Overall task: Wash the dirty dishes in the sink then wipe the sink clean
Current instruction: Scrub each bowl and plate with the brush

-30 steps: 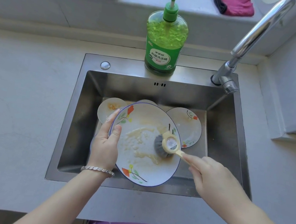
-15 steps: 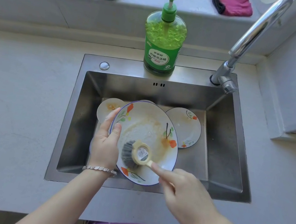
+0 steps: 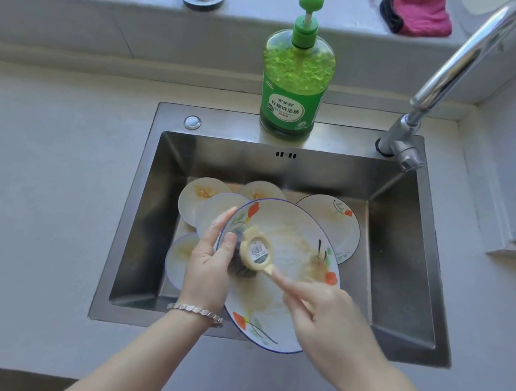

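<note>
Head view: the job looks to be in its early part. 1 large flowered plate [image 3: 296, 245] is under the scrubber, and its face carries brownish smears across the middle and towards the right rim, so I judge it only partly cleaned. Beneath and behind it, on the floor of the sink [image 3: 409, 253], lie what look like 5 more dishes, though the overlap makes the count uncertain: a small plate at the far left [image 3: 197, 197] with yellow residue, another at the far middle [image 3: 262, 191], a flowered plate at the far right [image 3: 343, 224], and 2 partly hidden at the left. None of them looks washed. No water runs from the faucet [image 3: 456, 67], and the soap bottle [image 3: 290, 99] stands on the far rim of the sink. Rinsing, the rest of the stack and the wiping of the sink are all left to do; a pink cloth [image 3: 417, 12] lies on the far ledge, well apart from the work.

The left hand [image 3: 205, 264] grips the large plate at its left rim, thumb on the face and fingers reaching behind, and holds it tilted up over the near half of the sink. The right hand [image 3: 328, 321] comes in from the near right and pinches the handle of the scrub brush [image 3: 256, 251], with the forefinger laid along it. The brush head presses on the plate's left part, just beside the left thumb.
</note>
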